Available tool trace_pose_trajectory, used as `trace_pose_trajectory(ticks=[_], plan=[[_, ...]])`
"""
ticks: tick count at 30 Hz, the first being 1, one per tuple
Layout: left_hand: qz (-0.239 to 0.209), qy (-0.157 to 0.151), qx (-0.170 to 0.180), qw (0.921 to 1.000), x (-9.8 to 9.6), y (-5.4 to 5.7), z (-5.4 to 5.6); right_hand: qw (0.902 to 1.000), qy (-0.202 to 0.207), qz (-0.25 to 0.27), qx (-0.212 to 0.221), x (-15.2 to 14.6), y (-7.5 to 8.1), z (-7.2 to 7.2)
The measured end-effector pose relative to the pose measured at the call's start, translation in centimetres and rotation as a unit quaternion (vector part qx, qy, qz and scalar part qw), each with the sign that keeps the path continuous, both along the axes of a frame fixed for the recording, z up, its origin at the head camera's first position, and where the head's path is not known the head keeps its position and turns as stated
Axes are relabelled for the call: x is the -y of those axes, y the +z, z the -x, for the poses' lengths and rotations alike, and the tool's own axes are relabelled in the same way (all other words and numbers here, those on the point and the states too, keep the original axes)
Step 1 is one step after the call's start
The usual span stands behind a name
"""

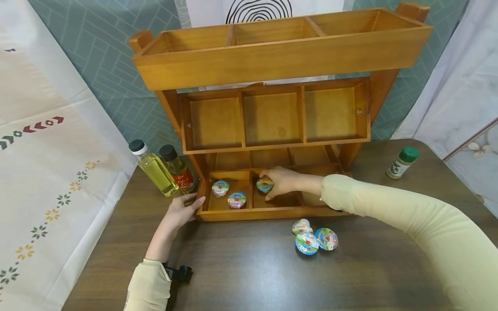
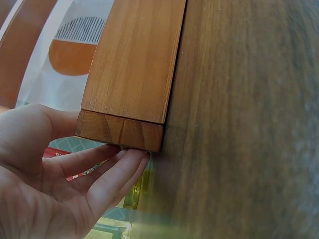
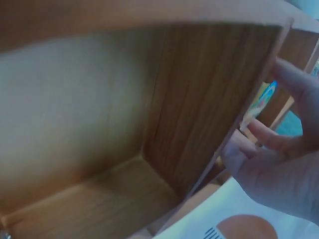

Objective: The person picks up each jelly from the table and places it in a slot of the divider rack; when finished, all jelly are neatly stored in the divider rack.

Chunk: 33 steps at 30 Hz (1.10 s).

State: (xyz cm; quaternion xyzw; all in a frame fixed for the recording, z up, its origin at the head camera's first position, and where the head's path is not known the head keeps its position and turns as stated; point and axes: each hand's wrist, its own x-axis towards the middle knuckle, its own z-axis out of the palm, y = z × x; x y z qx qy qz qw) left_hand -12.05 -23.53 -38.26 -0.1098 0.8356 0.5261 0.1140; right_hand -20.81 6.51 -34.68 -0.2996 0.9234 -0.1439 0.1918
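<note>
My right hand point(image 1: 285, 180) reaches into the bottom tier's middle compartment of a wooden rack point(image 1: 272, 211). Its thumb and fingers hold a small snack cup point(image 1: 265, 185) with a printed lid; the right wrist view shows part of this cup point(image 3: 261, 99) beyond a divider. My left hand point(image 1: 183, 209) grips the rack's lower left corner, thumb over the rim and fingers against the outer side. Two similar cups point(image 1: 220, 188) point(image 1: 236, 200) sit in the left compartment. Three more cups point(image 1: 307, 243) point(image 1: 327, 239) point(image 1: 301, 226) lie clustered on the table in front.
Two oil bottles, one pale point(image 1: 157, 170) and one red-labelled point(image 1: 179, 170), stand left of the rack. A green-capped seasoning jar point(image 1: 403, 163) is at the right. The rack's middle tier point(image 1: 272, 116) and top tier point(image 1: 280, 60) overhang the bottom one.
</note>
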Motion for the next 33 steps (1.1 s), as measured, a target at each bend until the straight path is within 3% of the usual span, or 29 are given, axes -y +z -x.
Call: trace_pose_trajectory(ticks=[6,15,23,33], plan=[[-0.004,-0.002,0.0,1.0,0.0,-0.1,0.0,0.9993,0.013,0.01,0.035,-1.8,0.3,0.3],[0.0,0.001,0.006,1.0,0.0,-0.1,-0.2,0.9976,0.031,0.062,0.01,-4.6,1.4,-0.5],[0.003,-0.002,0.015,0.9999,0.0,0.0,-0.2,0.9896,0.069,0.118,-0.046,-7.0,2.9,-3.3],[0.0,-0.007,0.013,0.9999,0.0,0.3,-0.1,0.9787,0.08,0.176,-0.07,-9.9,2.3,-7.4]])
